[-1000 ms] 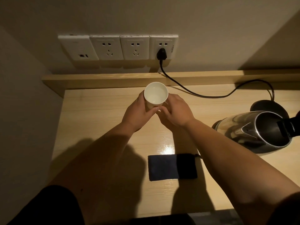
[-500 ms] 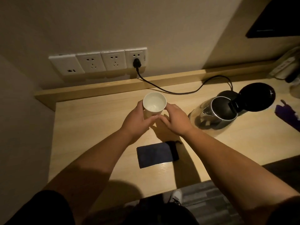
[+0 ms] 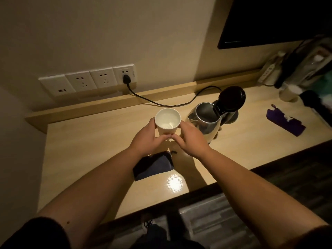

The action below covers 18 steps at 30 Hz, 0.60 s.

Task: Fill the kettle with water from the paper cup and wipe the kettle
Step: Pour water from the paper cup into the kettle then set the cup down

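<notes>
A white paper cup with water in it is held upright above the wooden desk. My left hand grips its left side and my right hand grips its right side, fingertips meeting at the front. Just to the right stands the steel kettle with its black lid flipped open. A dark blue cloth lies flat on the desk under my left wrist.
A black cord runs from the wall sockets to the kettle's base. A purple tissue pack lies at the right, with a small white cup and bottles behind it. A dark screen hangs top right.
The view has swung right and pulled back, showing more of the desk. Both hands have carried the cup closer to the kettle; the grip is unchanged.
</notes>
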Tool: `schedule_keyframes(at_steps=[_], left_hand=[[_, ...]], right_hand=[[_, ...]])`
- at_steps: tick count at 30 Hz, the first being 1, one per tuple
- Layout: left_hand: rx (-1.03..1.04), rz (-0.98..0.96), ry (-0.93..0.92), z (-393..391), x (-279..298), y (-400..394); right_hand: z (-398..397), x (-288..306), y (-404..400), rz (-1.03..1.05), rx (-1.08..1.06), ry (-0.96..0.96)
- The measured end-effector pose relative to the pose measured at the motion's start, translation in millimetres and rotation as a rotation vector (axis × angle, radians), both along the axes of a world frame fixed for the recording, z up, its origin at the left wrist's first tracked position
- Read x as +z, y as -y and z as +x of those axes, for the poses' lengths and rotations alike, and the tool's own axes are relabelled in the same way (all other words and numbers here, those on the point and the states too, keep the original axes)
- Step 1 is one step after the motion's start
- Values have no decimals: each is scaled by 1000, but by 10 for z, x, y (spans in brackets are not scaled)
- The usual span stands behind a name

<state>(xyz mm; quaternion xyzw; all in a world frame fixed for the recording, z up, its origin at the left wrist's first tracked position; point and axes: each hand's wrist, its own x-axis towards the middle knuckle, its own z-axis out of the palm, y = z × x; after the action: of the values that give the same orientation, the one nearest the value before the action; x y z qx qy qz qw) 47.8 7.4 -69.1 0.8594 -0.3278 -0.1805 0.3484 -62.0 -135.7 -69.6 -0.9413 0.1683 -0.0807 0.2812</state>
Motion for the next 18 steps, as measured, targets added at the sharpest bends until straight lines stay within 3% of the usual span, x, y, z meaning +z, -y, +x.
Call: schedule_keyframes(at_steps=[7, 18], left_hand=[[-57, -55, -17, -395, 195, 168], [-154, -139, -211, -877, 266, 627]], right_hand=[[-473, 232, 180, 53, -10, 22], [-1051, 293, 637, 264, -102, 78]])
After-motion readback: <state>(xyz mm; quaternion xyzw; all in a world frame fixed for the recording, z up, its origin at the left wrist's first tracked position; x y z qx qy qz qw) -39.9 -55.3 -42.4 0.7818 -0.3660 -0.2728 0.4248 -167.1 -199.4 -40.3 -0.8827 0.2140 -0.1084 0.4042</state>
